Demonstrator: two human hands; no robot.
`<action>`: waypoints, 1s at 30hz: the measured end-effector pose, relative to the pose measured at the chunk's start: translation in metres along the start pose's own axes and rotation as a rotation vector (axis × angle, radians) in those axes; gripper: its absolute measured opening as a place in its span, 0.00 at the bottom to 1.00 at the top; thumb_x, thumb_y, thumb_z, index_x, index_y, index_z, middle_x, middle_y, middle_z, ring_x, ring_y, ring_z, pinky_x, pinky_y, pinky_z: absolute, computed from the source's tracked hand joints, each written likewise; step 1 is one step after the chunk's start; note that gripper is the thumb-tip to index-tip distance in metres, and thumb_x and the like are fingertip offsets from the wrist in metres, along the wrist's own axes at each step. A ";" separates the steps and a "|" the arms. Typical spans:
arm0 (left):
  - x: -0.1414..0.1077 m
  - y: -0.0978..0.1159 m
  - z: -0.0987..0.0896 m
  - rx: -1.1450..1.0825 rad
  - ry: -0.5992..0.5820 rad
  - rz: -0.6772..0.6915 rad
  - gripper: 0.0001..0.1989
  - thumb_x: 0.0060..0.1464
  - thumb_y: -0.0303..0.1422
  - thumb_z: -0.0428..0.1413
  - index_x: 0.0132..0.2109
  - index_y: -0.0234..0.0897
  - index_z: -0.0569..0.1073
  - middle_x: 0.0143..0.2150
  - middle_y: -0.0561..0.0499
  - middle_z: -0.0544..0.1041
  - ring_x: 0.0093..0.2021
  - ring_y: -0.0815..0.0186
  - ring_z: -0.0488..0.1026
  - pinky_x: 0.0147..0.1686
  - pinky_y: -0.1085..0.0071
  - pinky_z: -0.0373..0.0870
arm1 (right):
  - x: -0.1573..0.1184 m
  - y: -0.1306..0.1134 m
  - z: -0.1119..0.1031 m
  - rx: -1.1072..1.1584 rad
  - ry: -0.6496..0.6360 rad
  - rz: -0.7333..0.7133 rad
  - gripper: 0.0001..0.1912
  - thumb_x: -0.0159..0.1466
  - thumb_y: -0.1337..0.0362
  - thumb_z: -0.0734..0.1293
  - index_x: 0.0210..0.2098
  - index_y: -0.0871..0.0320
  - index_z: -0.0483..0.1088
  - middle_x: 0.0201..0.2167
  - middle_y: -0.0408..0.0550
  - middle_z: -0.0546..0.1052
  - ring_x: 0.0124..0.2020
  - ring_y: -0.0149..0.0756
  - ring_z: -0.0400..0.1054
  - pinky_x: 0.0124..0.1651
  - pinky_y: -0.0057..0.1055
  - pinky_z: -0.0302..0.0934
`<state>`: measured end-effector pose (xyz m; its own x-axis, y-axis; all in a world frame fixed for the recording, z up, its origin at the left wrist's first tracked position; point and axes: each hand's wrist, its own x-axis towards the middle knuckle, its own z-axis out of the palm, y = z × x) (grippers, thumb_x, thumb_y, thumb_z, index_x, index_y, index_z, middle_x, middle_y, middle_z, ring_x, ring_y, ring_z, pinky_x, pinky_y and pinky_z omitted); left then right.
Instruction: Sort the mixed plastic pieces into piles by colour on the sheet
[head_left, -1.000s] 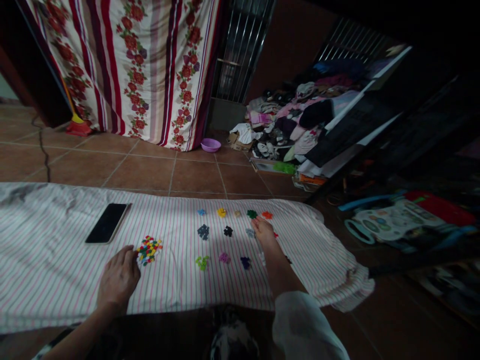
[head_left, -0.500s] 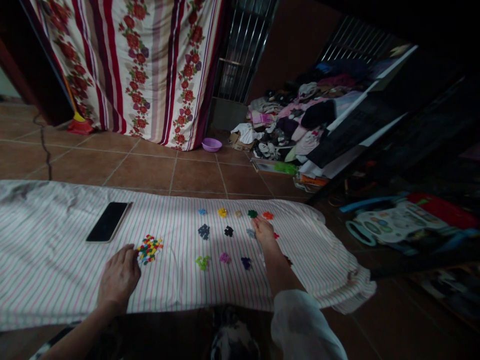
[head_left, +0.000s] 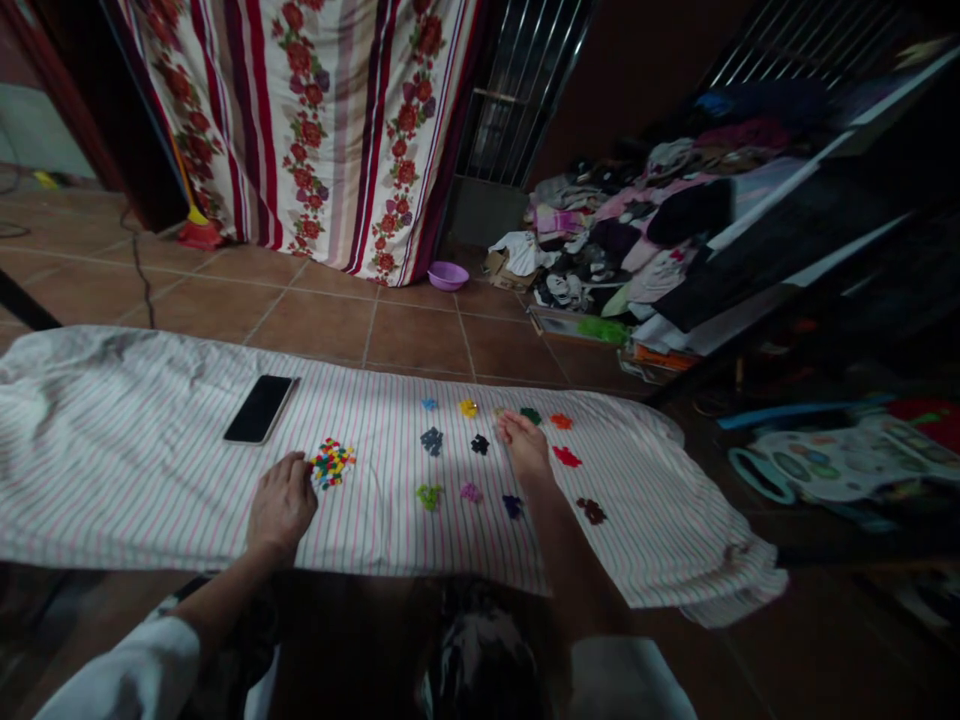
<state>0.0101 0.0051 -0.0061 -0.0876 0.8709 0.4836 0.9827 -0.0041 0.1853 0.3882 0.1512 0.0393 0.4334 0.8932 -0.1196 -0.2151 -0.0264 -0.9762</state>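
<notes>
Striped cloth [head_left: 187,520] covers the long surface, with a tiled floor [head_left: 420,335] and a floral curtain [head_left: 341,150] beyond it. The mixed pile [head_left: 332,463] consists of small loose pieces in red, yellow, green, white and orange, spread in a single irregular patch. Single-color piles are laid out in rough rows to its right: blue [head_left: 429,404], yellow [head_left: 468,408], beige [head_left: 499,411], dark green [head_left: 530,415] and orange [head_left: 561,421] at the far side; dark gray [head_left: 432,441], black [head_left: 479,443] and red [head_left: 567,456] in the middle; lime [head_left: 428,497], pink [head_left: 471,492], dark purple [head_left: 512,506] and brown [head_left: 592,511] nearest the wearer. A phone [head_left: 259,409] lies beyond and left of the mixed pile. The right forearm crosses the rows and blocks the view of the cloth beneath it. The left hand [head_left: 282,503] rests at the left edge of the mixed pile, fingers bent; its grip opening cannot be determined. The right hand [head_left: 525,447] has a narrow grip, fingertips at the beige pile and just left of the dark green; whether it holds a piece cannot be determined.
</notes>
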 end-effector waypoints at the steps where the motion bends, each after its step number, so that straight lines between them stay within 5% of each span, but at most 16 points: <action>1: 0.000 0.000 -0.001 -0.007 -0.005 -0.003 0.10 0.57 0.28 0.45 0.43 0.35 0.69 0.49 0.41 0.75 0.48 0.56 0.72 0.47 0.60 0.67 | -0.016 0.004 0.013 -0.015 -0.090 -0.003 0.14 0.49 0.65 0.73 0.36 0.62 0.73 0.32 0.48 0.77 0.33 0.30 0.73 0.36 0.25 0.69; 7: 0.000 0.002 -0.002 -0.021 -0.008 -0.010 0.11 0.59 0.28 0.44 0.43 0.35 0.69 0.49 0.40 0.75 0.50 0.56 0.71 0.48 0.60 0.66 | -0.115 0.038 0.087 -0.323 -0.586 -0.020 0.14 0.56 0.65 0.65 0.41 0.59 0.75 0.39 0.50 0.79 0.36 0.36 0.75 0.37 0.30 0.69; 10: 0.001 0.002 -0.002 -0.031 0.001 -0.015 0.11 0.59 0.27 0.44 0.43 0.35 0.69 0.49 0.41 0.75 0.50 0.56 0.71 0.49 0.60 0.66 | -0.141 0.055 0.112 -0.561 -0.747 -0.178 0.16 0.57 0.69 0.62 0.42 0.58 0.76 0.40 0.50 0.79 0.41 0.37 0.74 0.45 0.33 0.68; 15: 0.001 0.004 -0.003 -0.057 -0.010 -0.019 0.11 0.59 0.27 0.44 0.43 0.35 0.70 0.49 0.40 0.75 0.50 0.56 0.71 0.48 0.60 0.66 | -0.154 0.071 0.138 -0.851 -0.743 -0.409 0.18 0.60 0.71 0.60 0.45 0.56 0.76 0.44 0.50 0.77 0.47 0.36 0.70 0.54 0.32 0.62; 20: 0.001 0.003 -0.002 -0.068 -0.027 -0.023 0.12 0.59 0.26 0.44 0.44 0.33 0.70 0.50 0.38 0.74 0.52 0.55 0.71 0.50 0.58 0.65 | -0.151 0.074 0.160 -1.003 -0.668 -0.420 0.19 0.65 0.69 0.57 0.49 0.55 0.74 0.43 0.50 0.75 0.45 0.34 0.69 0.53 0.29 0.60; 30: 0.001 0.003 -0.002 -0.097 -0.023 -0.033 0.12 0.58 0.26 0.44 0.45 0.35 0.70 0.51 0.39 0.74 0.52 0.55 0.70 0.51 0.57 0.64 | -0.150 0.077 0.182 -1.178 -0.730 -0.388 0.17 0.62 0.68 0.61 0.46 0.53 0.75 0.42 0.47 0.78 0.45 0.35 0.69 0.49 0.27 0.58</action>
<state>0.0127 0.0044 -0.0031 -0.1146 0.8825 0.4562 0.9588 -0.0219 0.2832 0.1472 0.0966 0.0146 -0.3187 0.9465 -0.0511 0.8022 0.2406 -0.5464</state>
